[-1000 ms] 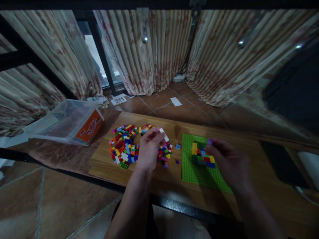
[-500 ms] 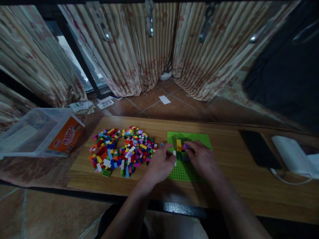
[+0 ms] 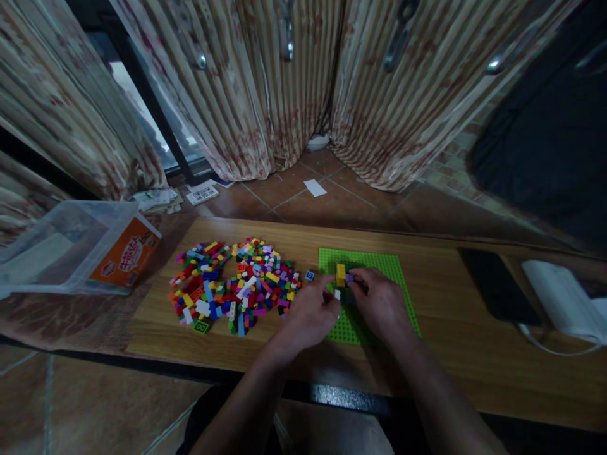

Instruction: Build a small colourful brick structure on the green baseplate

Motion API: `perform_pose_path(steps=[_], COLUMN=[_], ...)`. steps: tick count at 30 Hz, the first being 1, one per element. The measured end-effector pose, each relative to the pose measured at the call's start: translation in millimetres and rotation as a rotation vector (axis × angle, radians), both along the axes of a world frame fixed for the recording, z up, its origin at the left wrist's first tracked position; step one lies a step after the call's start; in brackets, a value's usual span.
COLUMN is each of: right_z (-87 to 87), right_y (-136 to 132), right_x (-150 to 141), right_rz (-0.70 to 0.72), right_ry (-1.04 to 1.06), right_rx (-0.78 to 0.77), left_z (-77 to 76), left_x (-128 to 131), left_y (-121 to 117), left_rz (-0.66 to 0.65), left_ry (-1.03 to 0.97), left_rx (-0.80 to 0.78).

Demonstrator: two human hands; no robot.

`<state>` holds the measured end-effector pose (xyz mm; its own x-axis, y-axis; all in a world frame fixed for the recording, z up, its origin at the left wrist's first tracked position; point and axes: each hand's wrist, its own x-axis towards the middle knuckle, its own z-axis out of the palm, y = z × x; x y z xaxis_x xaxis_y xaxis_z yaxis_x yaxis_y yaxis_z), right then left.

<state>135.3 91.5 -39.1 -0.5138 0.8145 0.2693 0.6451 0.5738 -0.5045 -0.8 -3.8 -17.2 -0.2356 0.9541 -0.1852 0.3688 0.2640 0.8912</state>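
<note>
A green baseplate (image 3: 379,268) lies on the wooden table (image 3: 441,328), with a small multicoloured brick build (image 3: 341,275) standing on it. My left hand (image 3: 310,313) rests at the plate's left edge, fingers curled, pinching a small white brick (image 3: 337,294) against the build. My right hand (image 3: 379,303) covers the build's right side, fingers closed on it near a purple brick (image 3: 349,277). A pile of loose coloured bricks (image 3: 232,284) is spread out to the left of both hands.
A clear plastic tub with an orange label (image 3: 90,249) lies on its side at the far left. A black phone (image 3: 496,287) and a white pouch with a cable (image 3: 564,303) sit at the right. Striped curtains hang behind the table.
My left hand came from over the loose pile to the baseplate with a white brick. My right hand stayed on the build. The view shifted, so the plate now sits nearer the middle.
</note>
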Motion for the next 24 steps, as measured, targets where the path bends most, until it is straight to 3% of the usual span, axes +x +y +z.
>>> perform_pose_path(steps=[14, 24], right_z=[-0.5, 2.4], right_y=[5.9, 7.2], right_x=[-0.6, 3.9], right_rz=[0.013, -0.094], right_ry=[0.086, 0.128], right_rx=[-0.049, -0.057], left_z=[0.6, 3.1], left_x=[0.4, 0.5], left_y=[-0.7, -1.1], left_rz=[-0.017, -0.021], left_ry=[0.019, 0.036], left_rx=[0.006, -0.019])
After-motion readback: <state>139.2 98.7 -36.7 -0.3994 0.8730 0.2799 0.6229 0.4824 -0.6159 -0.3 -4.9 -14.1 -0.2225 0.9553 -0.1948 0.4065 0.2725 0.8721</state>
